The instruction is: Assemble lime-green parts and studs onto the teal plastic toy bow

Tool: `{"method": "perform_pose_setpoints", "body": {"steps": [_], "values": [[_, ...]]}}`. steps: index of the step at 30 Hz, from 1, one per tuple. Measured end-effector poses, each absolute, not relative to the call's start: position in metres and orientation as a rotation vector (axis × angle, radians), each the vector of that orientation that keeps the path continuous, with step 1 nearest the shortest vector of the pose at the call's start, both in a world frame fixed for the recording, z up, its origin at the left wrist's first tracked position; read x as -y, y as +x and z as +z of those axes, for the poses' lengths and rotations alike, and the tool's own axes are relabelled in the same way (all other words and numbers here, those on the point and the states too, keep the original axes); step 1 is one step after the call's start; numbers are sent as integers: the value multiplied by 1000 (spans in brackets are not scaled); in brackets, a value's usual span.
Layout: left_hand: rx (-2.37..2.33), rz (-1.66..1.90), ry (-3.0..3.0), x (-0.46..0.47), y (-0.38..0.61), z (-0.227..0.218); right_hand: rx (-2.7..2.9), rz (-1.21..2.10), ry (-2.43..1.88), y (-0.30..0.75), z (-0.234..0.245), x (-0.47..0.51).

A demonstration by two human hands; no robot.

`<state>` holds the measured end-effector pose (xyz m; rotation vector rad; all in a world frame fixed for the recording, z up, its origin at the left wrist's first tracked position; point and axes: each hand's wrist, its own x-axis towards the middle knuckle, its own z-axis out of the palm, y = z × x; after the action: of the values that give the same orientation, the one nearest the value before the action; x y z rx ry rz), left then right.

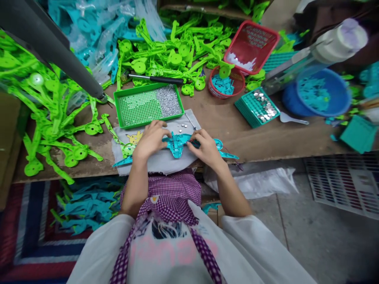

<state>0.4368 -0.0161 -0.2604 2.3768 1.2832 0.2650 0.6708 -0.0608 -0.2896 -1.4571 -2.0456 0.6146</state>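
A long, wing-shaped turquoise plastic part [177,149] lies across a grey cloth [162,167] in front of me. My left hand [150,139] is closed on it just left of its raised middle. On the other side, my right hand [206,148] grips the same part with fingers bent and pinched; whether a small piece is between the fingertips is hidden. Several small silver discs [182,126] rest on the cloth above the part. A thin metal rod [190,120] lies close to my right fingertips. One lime-green arm-like piece [128,149] sits beside my left wrist.
A green tray [121,112] of small metal screws stands behind the cloth. Lime-green parts [174,59] pile up at the back and left. Rightward are red baskets [240,85], stacked teal trays [252,118] with silver discs, and a blue basin [337,108]. A dark machine arm [68,67] reaches in upper left.
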Motion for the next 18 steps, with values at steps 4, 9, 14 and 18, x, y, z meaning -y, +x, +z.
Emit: {"method": "perform_pose_setpoints", "body": {"steps": [4, 9, 14, 18], "values": [[-1224, 242, 2387, 7, 453, -270, 1997, 658, -1432, 673, -289, 60], [-1205, 386, 2344, 17, 448, -279, 1923, 686, -1469, 675, -288, 59], [-1123, 536, 2118, 18, 439, -288, 1868, 686, -1483, 673, -290, 57], [-1091, 522, 2083, 18, 433, -289, 1810, 660, -1528, 676, -289, 55]]}}
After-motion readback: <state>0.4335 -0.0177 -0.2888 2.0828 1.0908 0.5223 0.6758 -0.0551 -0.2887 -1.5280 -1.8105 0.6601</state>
